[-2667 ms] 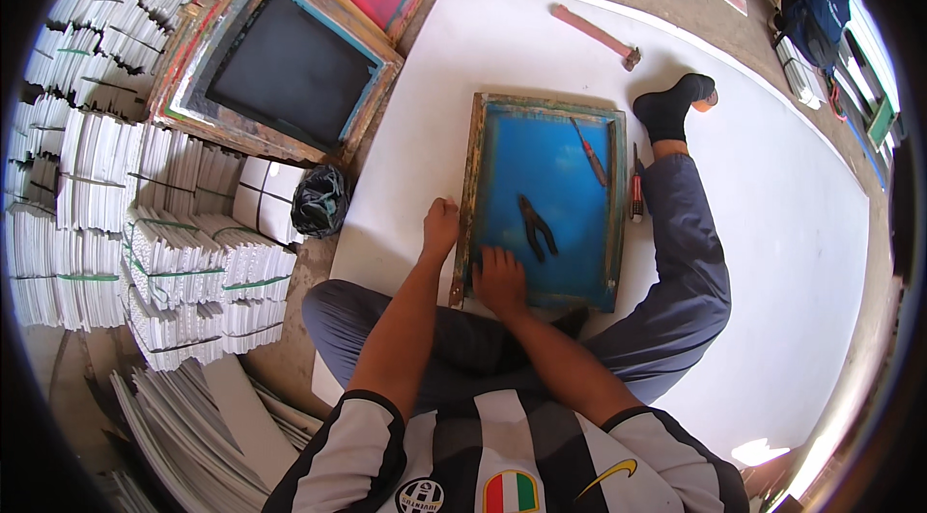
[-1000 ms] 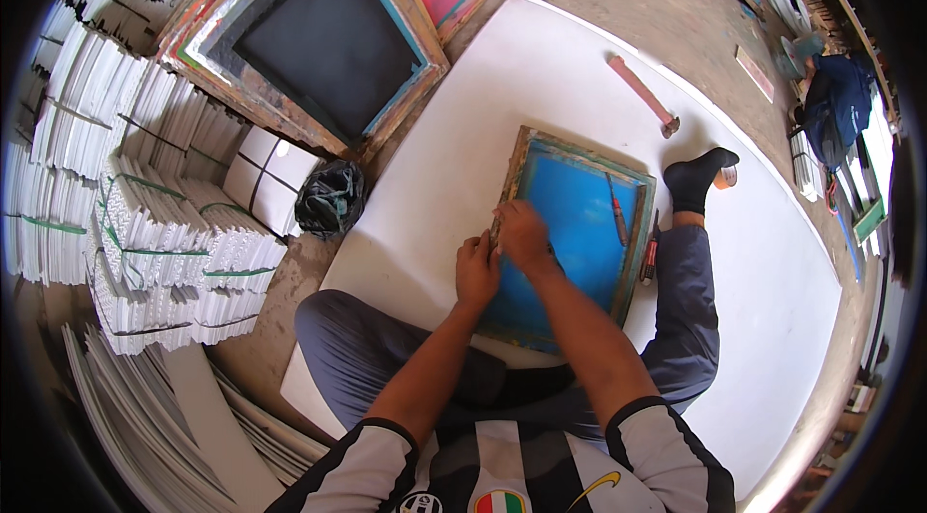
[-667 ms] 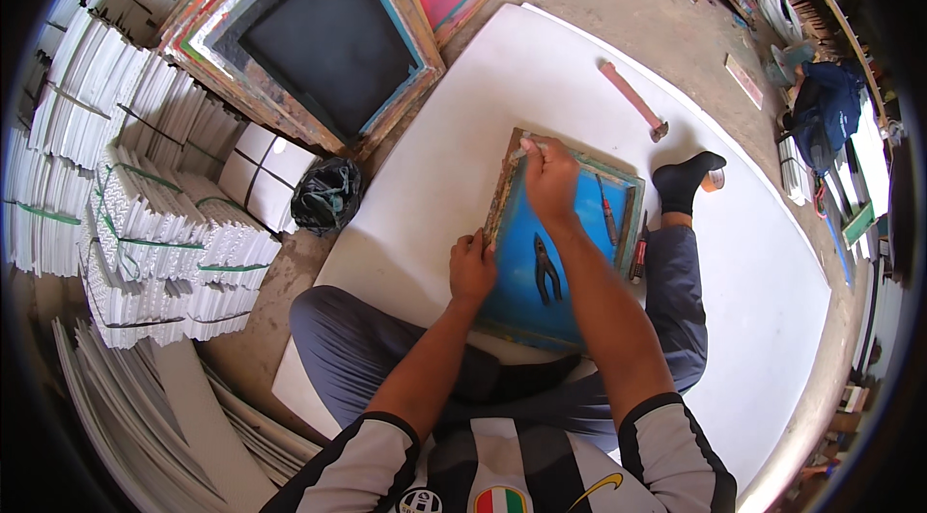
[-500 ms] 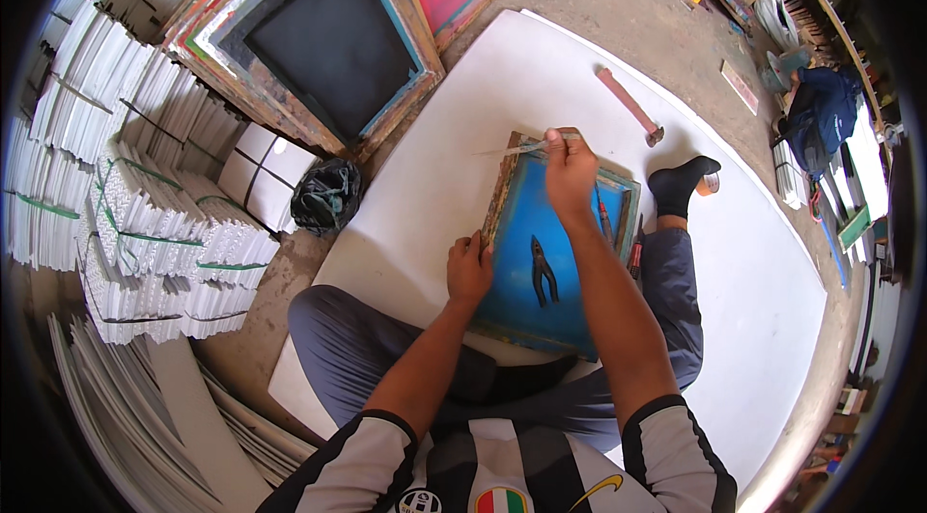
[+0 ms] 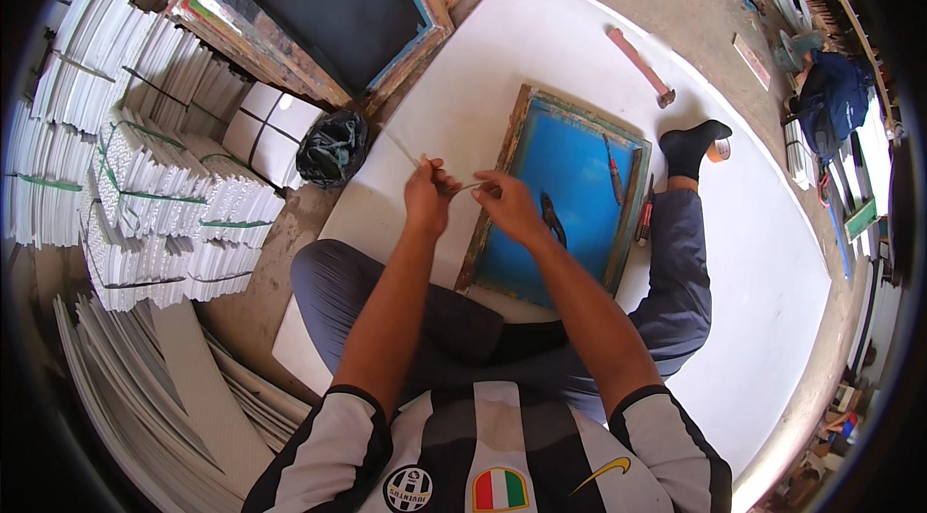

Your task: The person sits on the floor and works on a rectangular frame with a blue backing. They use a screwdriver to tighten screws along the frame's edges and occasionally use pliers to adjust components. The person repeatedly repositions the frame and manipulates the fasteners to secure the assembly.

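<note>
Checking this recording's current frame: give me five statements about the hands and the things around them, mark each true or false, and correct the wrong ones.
1. The left hand and right hand both hold a thin pale strip. True.
2. The pliers lie outside the wooden frame. False: the pliers lie on the blue panel inside it.
3. The hammer lies on the white sheet, apart from the wooden frame. True.
4. The black plastic bag is right of the wooden frame. False: the bag is on its left.
5. The right hand grips the hammer. False: no hand touches it.
</note>
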Demonstrator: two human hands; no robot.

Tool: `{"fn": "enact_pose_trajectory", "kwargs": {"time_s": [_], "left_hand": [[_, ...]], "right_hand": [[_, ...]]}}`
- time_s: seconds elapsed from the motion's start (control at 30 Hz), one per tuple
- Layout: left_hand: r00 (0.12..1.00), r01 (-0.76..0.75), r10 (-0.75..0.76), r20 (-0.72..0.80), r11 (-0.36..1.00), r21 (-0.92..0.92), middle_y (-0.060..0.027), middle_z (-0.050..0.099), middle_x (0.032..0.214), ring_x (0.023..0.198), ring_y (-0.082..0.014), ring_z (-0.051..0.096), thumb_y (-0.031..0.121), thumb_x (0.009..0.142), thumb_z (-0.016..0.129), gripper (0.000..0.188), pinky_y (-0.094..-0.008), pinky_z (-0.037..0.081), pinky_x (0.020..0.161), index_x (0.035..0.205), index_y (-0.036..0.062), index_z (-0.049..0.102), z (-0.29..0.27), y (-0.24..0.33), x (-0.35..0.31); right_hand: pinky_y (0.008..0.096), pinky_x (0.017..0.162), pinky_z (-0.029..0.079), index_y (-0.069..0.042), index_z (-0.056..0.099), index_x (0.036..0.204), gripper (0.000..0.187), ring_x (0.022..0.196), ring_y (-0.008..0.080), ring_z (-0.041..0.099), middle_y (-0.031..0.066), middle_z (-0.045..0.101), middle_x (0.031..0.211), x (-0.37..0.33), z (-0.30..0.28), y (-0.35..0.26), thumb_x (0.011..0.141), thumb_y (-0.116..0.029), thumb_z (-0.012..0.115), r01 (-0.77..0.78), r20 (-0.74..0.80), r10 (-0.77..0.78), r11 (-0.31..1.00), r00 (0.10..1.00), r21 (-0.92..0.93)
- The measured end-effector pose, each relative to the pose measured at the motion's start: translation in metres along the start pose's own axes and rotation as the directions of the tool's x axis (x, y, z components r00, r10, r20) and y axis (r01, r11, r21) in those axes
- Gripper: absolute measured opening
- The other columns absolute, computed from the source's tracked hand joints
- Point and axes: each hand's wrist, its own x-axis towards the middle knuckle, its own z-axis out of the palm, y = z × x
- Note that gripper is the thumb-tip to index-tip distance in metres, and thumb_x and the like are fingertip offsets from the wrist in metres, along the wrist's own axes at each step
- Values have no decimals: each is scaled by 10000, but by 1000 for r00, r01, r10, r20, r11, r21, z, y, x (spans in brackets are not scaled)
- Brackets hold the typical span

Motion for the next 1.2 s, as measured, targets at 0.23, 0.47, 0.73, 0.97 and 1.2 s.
{"fn": "enact_pose_trajectory", "kwargs": {"time_s": [0.23,0.47,0.73,0.97,1.2], "left_hand": [[926,-272,355,126,396,877,-114,662,738,718,-260,653,366,1008,669,385,-394,523,706,1003,-6,767,-24,-11,-15],[826,-392,500,260,178,903,-153,699,1026,886,-377,703,277,999,664,239,-487,543,735,1104,71,723,-4,-91,-42],[828,-294,467,310,-109,950,-110,638,1120,818,-400,700,177,998,614,150,-518,559,677,1135,125,582,3,-100,-46],[863,-200,410,295,-260,945,-142,618,1074,788,-395,710,173,1010,576,136,-503,563,627,1074,76,504,13,-103,-46],[912,-212,301,278,-233,949,-240,662,1029,888,-462,690,242,1065,499,209,-583,531,751,1052,34,499,5,-92,-34]], "right_hand": [[431,800,556,-67,710,1256,342,868,278,696,107,723,1028,-8,-30,54,935,-187,724,21,-38,-40,911,998,-412],[438,782,555,-76,726,1153,252,900,303,689,118,701,991,-68,11,90,922,-175,713,-32,-194,-46,923,980,-383],[462,807,543,-78,691,1156,293,958,343,657,118,660,1025,-112,44,97,867,-120,720,38,-246,-184,865,952,-501],[468,831,514,-54,675,1167,346,1017,335,625,123,626,1055,-115,45,99,823,-75,713,80,-188,-216,832,958,-549],[467,818,515,-50,671,1164,331,1011,338,626,129,625,1046,-112,50,99,835,-78,692,96,-230,-254,840,939,-534]]}}
